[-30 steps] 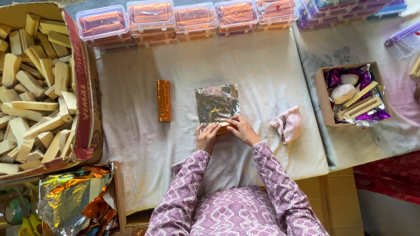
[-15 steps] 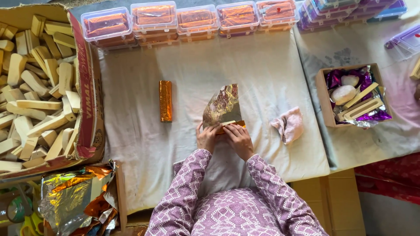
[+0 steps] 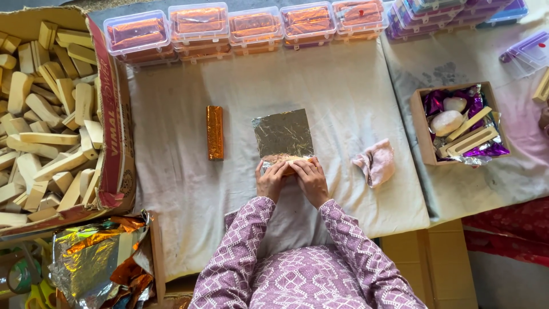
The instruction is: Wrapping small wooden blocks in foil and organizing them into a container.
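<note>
On the grey cloth, both hands (image 3: pixel 291 178) pressing a foil sheet (image 3: pixel 283 133) over a block, orange wrapped bar (image 3: pixel 215 132) left, clear lidded boxes (image 3: pixel 246 27) behind

- Bare cloth (image 3: pixel 171 171) is lying open between the wrapped orange bar (image 3: pixel 215 132) and the foil sheet (image 3: pixel 284 133).
- The pink rag (image 3: pixel 375 163) is sitting in the way on the right.
- Clear boxes (image 3: pixel 246 28) are blocking the far edge.
</note>
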